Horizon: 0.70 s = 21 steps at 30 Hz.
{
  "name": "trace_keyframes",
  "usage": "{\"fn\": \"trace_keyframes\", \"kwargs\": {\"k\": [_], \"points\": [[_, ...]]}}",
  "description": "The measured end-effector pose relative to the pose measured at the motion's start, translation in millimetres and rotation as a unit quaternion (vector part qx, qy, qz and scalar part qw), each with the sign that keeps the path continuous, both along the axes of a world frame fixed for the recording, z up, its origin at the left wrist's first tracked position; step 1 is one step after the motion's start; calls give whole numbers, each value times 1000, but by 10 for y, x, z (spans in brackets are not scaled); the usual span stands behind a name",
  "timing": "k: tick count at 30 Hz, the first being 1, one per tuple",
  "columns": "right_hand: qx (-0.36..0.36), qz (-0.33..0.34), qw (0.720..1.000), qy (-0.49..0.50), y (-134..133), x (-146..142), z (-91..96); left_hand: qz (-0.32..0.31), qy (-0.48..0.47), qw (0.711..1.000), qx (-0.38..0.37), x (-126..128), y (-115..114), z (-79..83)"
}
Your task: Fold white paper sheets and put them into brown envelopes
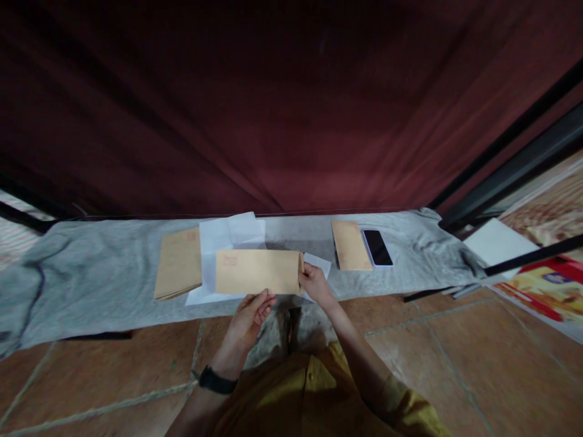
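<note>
A tan paper envelope (257, 271) with small red print at its upper left is held out flat before me. My left hand (253, 312) pinches its lower edge near the middle, thumb on top. At the envelope's right end, my right hand (314, 281) is closed on the flap side, its fingertips partly hidden there. Beneath the envelope lie white paper sheets (232, 227), creased and spread on the cloth. A smaller white piece of paper (321, 264) shows behind my right hand.
The narrow surface is covered by a grey cloth (298, 233). To the left lies a stack of tan envelopes (179, 264). On the right are another tan envelope (351, 246) and a phone (378, 247) with a dark screen. A dark red curtain (282, 121) hangs behind.
</note>
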State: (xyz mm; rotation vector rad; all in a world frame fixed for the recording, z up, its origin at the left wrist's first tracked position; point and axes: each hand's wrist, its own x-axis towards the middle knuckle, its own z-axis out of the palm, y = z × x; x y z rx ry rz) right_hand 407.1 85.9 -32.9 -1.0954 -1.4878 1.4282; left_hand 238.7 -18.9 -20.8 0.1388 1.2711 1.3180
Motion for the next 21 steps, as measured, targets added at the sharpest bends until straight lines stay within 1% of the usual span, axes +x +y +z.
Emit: {"fn": "trace_keyframes", "kwargs": {"k": [1, 2, 3, 4, 5, 6, 8, 9, 10, 11, 12, 13, 14, 15, 18, 21], "points": [[25, -9, 1000, -15, 14, 12, -7, -29, 34, 999, 9, 12, -36, -21], [40, -11, 999, -26, 20, 24, -6, -57, 91, 994, 25, 23, -72, -36], [48, -8, 998, -32, 18, 37, 1, -81, 171, 981, 52, 31, -105, -41], [53, -5, 998, -35, 7, 50, 17, -98, 270, 954, 90, 35, -130, -34], [57, -1, 998, -38, -12, 62, 41, -111, 380, 908, 134, 33, -144, -13], [60, 3, 997, -39, -36, 72, 71, -121, 489, 845, 179, 23, -144, 20], [59, 8, 998, -37, -92, 91, 146, -149, 664, 692, 242, -20, -101, 107], [55, 10, 998, -34, -121, 99, 187, -170, 724, 618, 253, -51, -62, 153], [52, 14, 998, -30, -146, 107, 226, -190, 768, 556, 256, -87, -18, 194], [49, 17, 998, -26, -168, 114, 262, -208, 797, 507, 254, -124, 28, 228], [48, 21, 998, -22, -186, 122, 292, -221, 815, 472, 252, -161, 71, 254], [47, 25, 998, -17, -198, 131, 315, -232, 825, 450, 251, -195, 107, 273], [46, 29, 998, -11, -206, 139, 332, -239, 829, 437, 254, -224, 135, 286], [44, 33, 998, -5, -211, 148, 341, -244, 830, 430, 257, -247, 154, 294], [33, 37, 999, 5, -206, 176, 339, -247, 826, 426, 274, -275, 164, 309], [39, 23, 999, -18, -189, 198, 319, -239, 826, 427, 278, -264, 139, 314]]}}
